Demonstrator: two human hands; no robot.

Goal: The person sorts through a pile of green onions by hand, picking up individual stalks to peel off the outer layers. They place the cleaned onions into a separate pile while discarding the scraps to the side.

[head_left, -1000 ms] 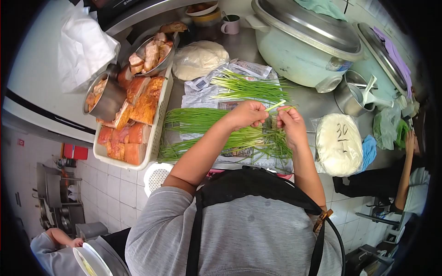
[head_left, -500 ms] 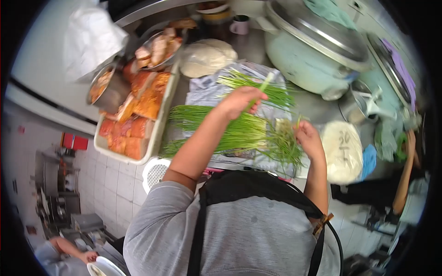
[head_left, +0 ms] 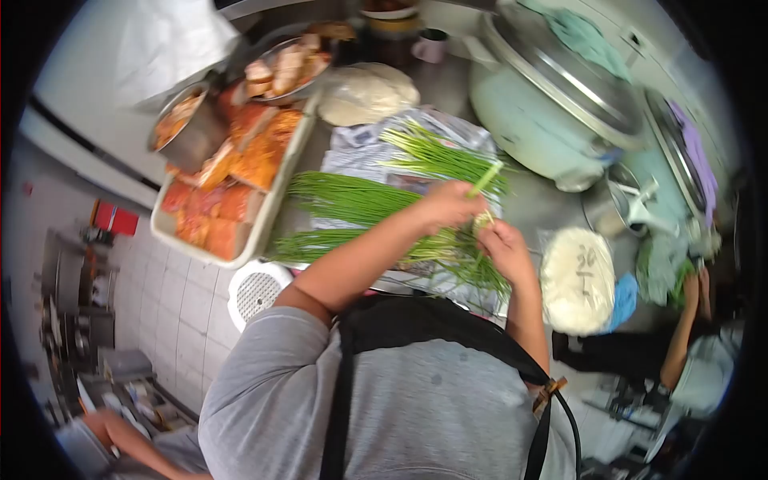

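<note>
My left hand (head_left: 454,204) is closed around a pale green stalk (head_left: 485,179) that points up and to the right. Just beside it, my right hand (head_left: 504,242) pinches at a small pale bit between the hands; its exact nature is too small to tell. Below both hands lie long green stalks (head_left: 344,198) in rows, their pale ends mostly hidden by my left hand and forearm. Loose green trimmings (head_left: 480,274) are heaped under my right hand. Another bunch of green stalks (head_left: 436,156) rests farther back on the printed sheet (head_left: 348,160).
At left, a tray (head_left: 276,210) holds meat pieces and a metal pot (head_left: 192,140). Behind are a bagged pale mass (head_left: 368,94) and a large lidded pot (head_left: 520,120). A marked bag (head_left: 578,280) lies right. Another person's arms (head_left: 684,332) reach in at far right.
My left hand has moved right and down with the stalk, and my right hand has moved left, so the two are now close together. The view has shifted slightly.
</note>
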